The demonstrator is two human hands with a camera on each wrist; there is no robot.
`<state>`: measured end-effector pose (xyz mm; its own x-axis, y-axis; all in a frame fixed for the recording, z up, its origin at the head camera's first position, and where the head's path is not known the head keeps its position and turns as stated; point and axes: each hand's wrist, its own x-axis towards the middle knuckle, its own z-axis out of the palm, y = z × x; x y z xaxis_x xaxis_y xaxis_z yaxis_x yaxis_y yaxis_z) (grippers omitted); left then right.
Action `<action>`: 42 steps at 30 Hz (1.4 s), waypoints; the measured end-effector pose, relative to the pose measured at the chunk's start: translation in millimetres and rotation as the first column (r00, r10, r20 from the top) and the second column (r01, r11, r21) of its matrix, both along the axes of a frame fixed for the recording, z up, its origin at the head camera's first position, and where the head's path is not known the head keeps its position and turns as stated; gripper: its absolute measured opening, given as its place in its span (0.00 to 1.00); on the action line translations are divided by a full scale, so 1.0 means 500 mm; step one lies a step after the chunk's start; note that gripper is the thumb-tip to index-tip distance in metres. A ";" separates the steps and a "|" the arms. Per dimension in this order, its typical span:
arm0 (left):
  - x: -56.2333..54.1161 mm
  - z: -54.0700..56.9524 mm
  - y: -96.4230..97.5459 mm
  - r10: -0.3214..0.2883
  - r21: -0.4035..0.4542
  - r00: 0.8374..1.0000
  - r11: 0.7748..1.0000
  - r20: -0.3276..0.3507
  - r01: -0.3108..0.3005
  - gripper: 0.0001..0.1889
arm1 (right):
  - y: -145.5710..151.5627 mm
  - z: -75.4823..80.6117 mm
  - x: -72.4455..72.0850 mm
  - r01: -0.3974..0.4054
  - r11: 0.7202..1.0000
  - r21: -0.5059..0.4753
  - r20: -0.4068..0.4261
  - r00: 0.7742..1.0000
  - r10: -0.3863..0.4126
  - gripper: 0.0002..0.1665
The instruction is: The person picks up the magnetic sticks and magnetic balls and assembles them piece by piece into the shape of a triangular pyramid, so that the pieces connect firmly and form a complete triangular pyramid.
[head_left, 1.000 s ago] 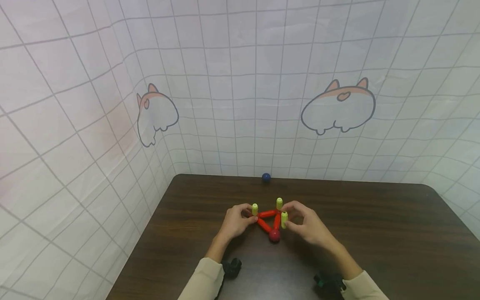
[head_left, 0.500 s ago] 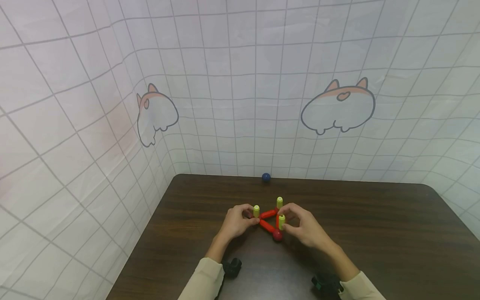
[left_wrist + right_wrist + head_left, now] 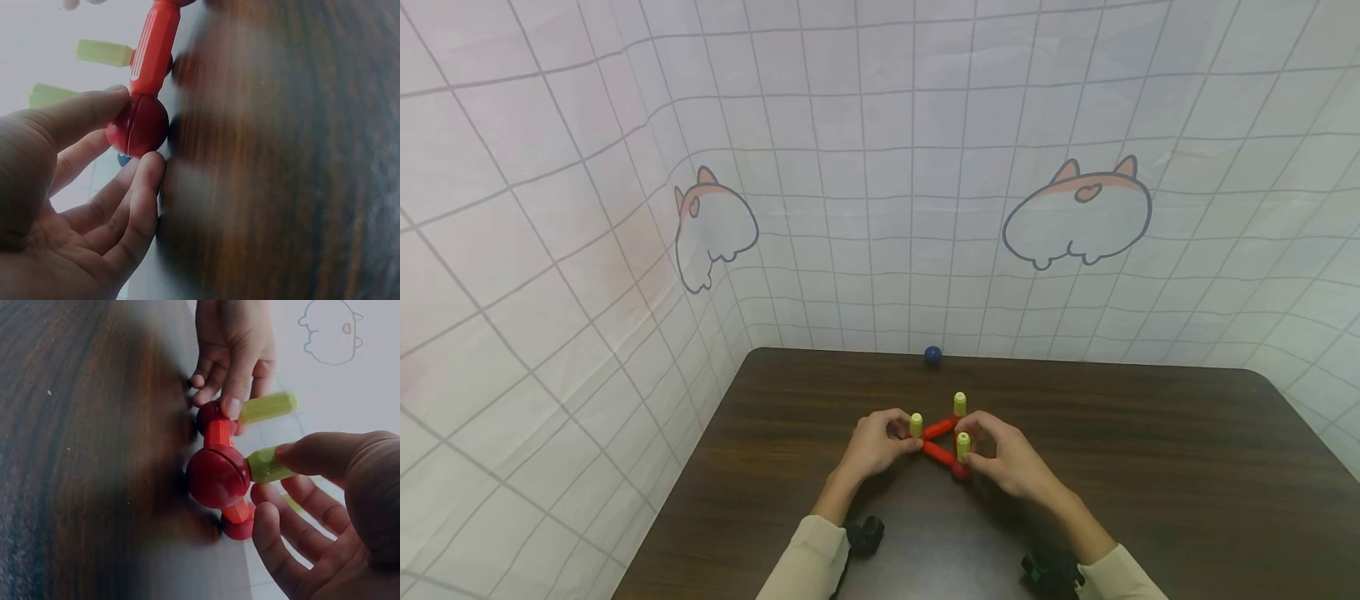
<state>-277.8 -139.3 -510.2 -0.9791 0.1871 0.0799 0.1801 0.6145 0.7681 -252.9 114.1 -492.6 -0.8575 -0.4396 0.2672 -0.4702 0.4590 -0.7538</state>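
Observation:
A flat triangle of red rods (image 3: 938, 452) and red balls lies on the table, with an upright yellow-green rod at each corner. My left hand (image 3: 876, 443) grips the left corner's red ball (image 3: 139, 126) between thumb and fingers, just below its yellow-green rod (image 3: 916, 425). At the near corner, my right hand (image 3: 1017, 460) pinches another yellow-green rod (image 3: 267, 465), whose end meets the top of the near red ball (image 3: 215, 477). How deep it sits in the ball I cannot tell. The far corner's yellow-green rod (image 3: 959, 404) stands untouched.
A blue ball (image 3: 932, 355) sits at the back edge of the dark wooden table (image 3: 1150, 450). Behind it hangs a white gridded curtain (image 3: 880, 208). Dark wrist devices (image 3: 865, 536) hang under both forearms.
My right hand has brought its yellow-green rod left and down, from beside the near red ball onto its top. The red triangle has shifted and turned slightly, its near ball moving right.

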 end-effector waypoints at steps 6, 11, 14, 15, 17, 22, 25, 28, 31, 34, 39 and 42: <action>0.000 0.002 0.001 -0.030 -0.009 1.000 1.000 0.004 0.030 0.14 | 0.009 -0.003 -0.008 0.044 0.998 0.047 0.033 0.998 -0.046 0.18; -0.001 0.003 -0.001 -0.083 -0.021 0.996 0.996 0.015 0.083 0.14 | 0.023 0.000 -0.015 0.068 0.993 0.092 0.046 0.996 -0.072 0.15; -0.002 0.004 -0.005 -0.131 -0.002 0.991 0.991 0.027 0.131 0.13 | 0.032 0.001 -0.017 0.069 0.991 0.111 0.043 0.996 -0.074 0.14; -0.002 0.004 -0.007 -0.149 0.007 0.988 0.989 0.030 0.148 0.12 | 0.035 0.001 -0.018 0.064 0.991 0.115 0.039 0.997 -0.069 0.14; -0.003 0.006 -0.011 -0.185 0.036 0.982 0.982 0.035 0.184 0.11 | 0.040 0.001 -0.020 0.055 0.991 0.118 0.036 0.998 -0.060 0.13; -0.005 0.006 -0.015 -0.233 0.068 0.972 0.971 0.031 0.230 0.10 | 0.046 0.001 -0.021 0.024 0.991 0.134 0.039 0.999 -0.030 0.12; -0.005 0.006 -0.014 -0.231 0.068 0.973 0.971 0.026 0.229 0.11 | 0.046 0.001 -0.021 0.019 0.989 0.149 0.047 0.999 -0.026 0.11; -0.003 0.005 -0.011 -0.221 0.062 0.975 0.974 0.023 0.219 0.11 | 0.045 0.001 -0.021 0.025 0.988 0.155 0.052 0.998 -0.034 0.11; -0.003 0.003 -0.006 -0.212 0.041 0.977 0.977 0.013 0.211 0.12 | 0.044 0.001 -0.019 0.041 0.987 0.157 0.051 0.997 -0.050 0.10; -0.004 0.002 -0.001 -0.210 0.018 0.978 0.978 0.005 0.210 0.12 | 0.041 0.001 -0.017 0.060 0.986 0.159 0.039 0.997 -0.067 0.10; -0.002 0.002 0.004 -0.203 0.007 0.979 0.979 0.008 0.203 0.12 | 0.031 -0.001 -0.014 0.095 0.983 0.155 0.017 0.995 -0.098 0.10; -0.001 0.003 0.006 -0.198 0.004 0.980 0.980 0.006 0.198 0.12 | 0.026 -0.003 -0.013 0.114 0.981 0.159 0.011 0.993 -0.117 0.10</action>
<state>-278.1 -136.2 -508.5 -0.9232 0.3770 0.0745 0.2929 0.5647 0.7716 -259.3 127.2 -494.3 -0.9093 -0.3729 0.1847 -0.3929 0.6233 -0.6761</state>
